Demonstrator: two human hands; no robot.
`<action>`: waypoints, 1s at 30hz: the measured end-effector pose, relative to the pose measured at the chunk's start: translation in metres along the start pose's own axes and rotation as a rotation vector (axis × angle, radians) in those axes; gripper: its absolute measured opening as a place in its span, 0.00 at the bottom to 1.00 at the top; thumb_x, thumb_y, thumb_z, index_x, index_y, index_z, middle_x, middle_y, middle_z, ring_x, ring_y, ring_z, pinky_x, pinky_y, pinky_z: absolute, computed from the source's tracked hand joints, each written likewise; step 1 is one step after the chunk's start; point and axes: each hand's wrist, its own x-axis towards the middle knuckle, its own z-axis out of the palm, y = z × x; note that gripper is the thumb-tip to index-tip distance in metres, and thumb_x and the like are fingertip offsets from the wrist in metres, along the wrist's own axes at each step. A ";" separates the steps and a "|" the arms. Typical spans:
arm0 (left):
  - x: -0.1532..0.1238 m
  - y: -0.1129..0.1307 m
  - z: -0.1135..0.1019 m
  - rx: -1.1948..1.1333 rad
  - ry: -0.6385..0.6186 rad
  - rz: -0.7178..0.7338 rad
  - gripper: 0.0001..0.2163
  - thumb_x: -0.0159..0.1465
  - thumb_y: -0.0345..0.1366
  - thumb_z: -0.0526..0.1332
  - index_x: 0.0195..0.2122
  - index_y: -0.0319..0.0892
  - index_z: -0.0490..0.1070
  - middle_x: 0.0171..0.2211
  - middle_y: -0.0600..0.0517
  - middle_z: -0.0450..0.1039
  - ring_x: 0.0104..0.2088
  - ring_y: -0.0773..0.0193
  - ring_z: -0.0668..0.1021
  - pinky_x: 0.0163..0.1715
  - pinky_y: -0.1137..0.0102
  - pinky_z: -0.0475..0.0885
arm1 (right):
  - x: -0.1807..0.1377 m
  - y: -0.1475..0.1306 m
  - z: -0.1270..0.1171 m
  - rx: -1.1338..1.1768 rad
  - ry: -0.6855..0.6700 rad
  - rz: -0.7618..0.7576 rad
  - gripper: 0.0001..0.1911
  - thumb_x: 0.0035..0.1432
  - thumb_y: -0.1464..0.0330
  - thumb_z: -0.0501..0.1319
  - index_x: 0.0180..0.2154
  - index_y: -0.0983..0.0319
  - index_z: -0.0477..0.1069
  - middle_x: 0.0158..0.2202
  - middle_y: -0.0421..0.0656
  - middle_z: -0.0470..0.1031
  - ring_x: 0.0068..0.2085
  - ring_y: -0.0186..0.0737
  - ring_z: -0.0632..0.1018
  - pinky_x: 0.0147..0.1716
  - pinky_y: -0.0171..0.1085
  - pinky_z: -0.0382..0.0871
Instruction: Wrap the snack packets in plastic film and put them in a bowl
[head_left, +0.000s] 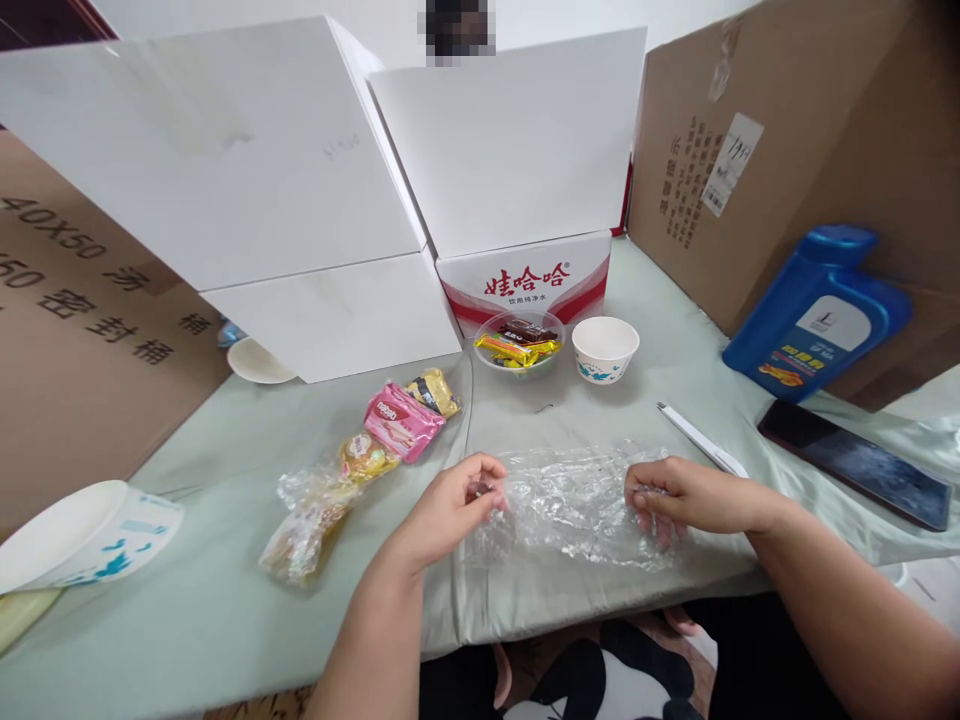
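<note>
A crumpled sheet of clear plastic film stretches across the table's front edge between my hands. My left hand pinches its left end, fingers curled. At the other end, my right hand is closed on the film too. To the left of my left hand lies a row of wrapped snacks: a clear-wrapped snack, a round gold-wrapped piece, a pink nabati wafer packet and a gold and black packet. Beyond the film, a clear bowl holds yellow and dark brown wrapped snacks.
A white paper cup stands beside the bowl. On the right are a white utility knife, a phone and a blue bottle. White boxes and a brown carton wall the back. A paper bowl tilts at left.
</note>
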 end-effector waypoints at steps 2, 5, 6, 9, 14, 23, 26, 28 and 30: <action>0.010 -0.005 0.009 0.237 0.167 -0.013 0.11 0.60 0.33 0.57 0.44 0.43 0.67 0.32 0.53 0.75 0.34 0.61 0.78 0.36 0.67 0.71 | 0.004 0.005 -0.001 -0.099 0.179 0.042 0.09 0.63 0.64 0.52 0.34 0.60 0.66 0.28 0.40 0.76 0.25 0.36 0.77 0.26 0.34 0.67; 0.020 -0.010 0.018 0.487 0.288 -0.053 0.16 0.60 0.30 0.57 0.50 0.43 0.67 0.33 0.52 0.76 0.36 0.59 0.78 0.39 0.66 0.70 | 0.010 0.014 -0.003 -0.330 0.446 0.125 0.06 0.60 0.65 0.53 0.35 0.59 0.67 0.24 0.38 0.75 0.25 0.37 0.75 0.28 0.35 0.64; 0.021 -0.010 0.019 0.525 0.295 -0.068 0.17 0.61 0.31 0.57 0.51 0.43 0.66 0.33 0.52 0.76 0.36 0.59 0.78 0.39 0.66 0.69 | 0.012 0.017 -0.004 -0.392 0.498 0.151 0.06 0.59 0.66 0.54 0.36 0.59 0.68 0.24 0.38 0.75 0.26 0.38 0.75 0.28 0.35 0.63; 0.023 -0.011 0.020 0.594 0.312 -0.101 0.18 0.62 0.31 0.58 0.54 0.42 0.65 0.34 0.52 0.76 0.35 0.59 0.78 0.37 0.67 0.69 | 0.017 0.022 -0.003 -0.491 0.570 0.183 0.06 0.58 0.65 0.56 0.36 0.58 0.69 0.27 0.40 0.77 0.29 0.39 0.76 0.29 0.35 0.62; 0.021 -0.010 0.017 0.652 0.404 -0.101 0.19 0.62 0.32 0.59 0.55 0.43 0.64 0.37 0.50 0.75 0.38 0.57 0.78 0.39 0.65 0.71 | 0.020 0.019 -0.001 -0.557 0.609 0.203 0.09 0.62 0.65 0.52 0.36 0.59 0.69 0.29 0.42 0.77 0.30 0.40 0.75 0.30 0.35 0.61; 0.009 0.004 0.043 0.715 0.211 0.305 0.17 0.62 0.43 0.62 0.51 0.45 0.70 0.54 0.45 0.70 0.56 0.51 0.71 0.56 0.58 0.66 | 0.024 0.016 0.003 -0.633 0.618 0.226 0.09 0.62 0.66 0.51 0.38 0.60 0.70 0.30 0.43 0.77 0.31 0.42 0.76 0.29 0.36 0.60; 0.013 0.002 0.051 0.777 -0.036 0.206 0.36 0.53 0.48 0.70 0.62 0.47 0.60 0.67 0.44 0.54 0.67 0.43 0.55 0.63 0.48 0.56 | 0.021 0.020 -0.007 -0.584 0.587 0.223 0.08 0.62 0.67 0.52 0.37 0.59 0.70 0.30 0.43 0.78 0.32 0.42 0.77 0.30 0.36 0.61; 0.015 0.000 0.052 0.797 -0.062 0.151 0.39 0.53 0.50 0.70 0.64 0.47 0.58 0.69 0.43 0.49 0.68 0.43 0.51 0.64 0.48 0.53 | 0.016 0.025 -0.017 -0.573 0.634 0.279 0.08 0.62 0.67 0.53 0.38 0.59 0.70 0.32 0.43 0.79 0.34 0.44 0.77 0.31 0.37 0.62; 0.015 0.000 0.051 0.796 -0.059 0.144 0.38 0.55 0.50 0.68 0.64 0.47 0.57 0.69 0.42 0.48 0.68 0.45 0.51 0.64 0.48 0.52 | 0.010 0.028 -0.024 -0.602 0.778 0.363 0.10 0.62 0.67 0.53 0.42 0.60 0.70 0.35 0.45 0.79 0.36 0.48 0.78 0.33 0.39 0.64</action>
